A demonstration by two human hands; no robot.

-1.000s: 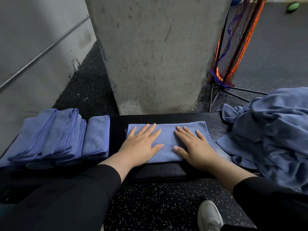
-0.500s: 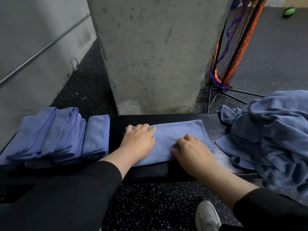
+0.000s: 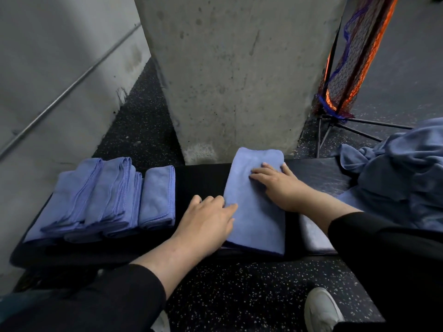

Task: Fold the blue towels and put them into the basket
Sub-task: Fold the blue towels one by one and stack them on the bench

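Observation:
A folded blue towel (image 3: 256,212) lies on the black bench (image 3: 201,180), its long side running away from me. My right hand (image 3: 280,185) rests flat on the towel's far half with fingers spread. My left hand (image 3: 206,216) sits at the towel's left edge, fingers nearly straight, the index finger lying on the cloth. Several folded blue towels (image 3: 115,200) stand in a row on the bench's left end. A heap of unfolded blue towels (image 3: 405,178) lies at the right. No basket is in view.
A concrete pillar (image 3: 239,68) rises just behind the bench. An orange and blue net on a thin black stand (image 3: 347,68) is at the back right. A grey wall with a rail (image 3: 60,99) runs along the left. My white shoe (image 3: 321,310) is on the speckled floor.
The towel went from a wide strip lying across the bench to a narrower folded one lying lengthwise. My right hand moved onto its far half; my left hand shifted to its left edge.

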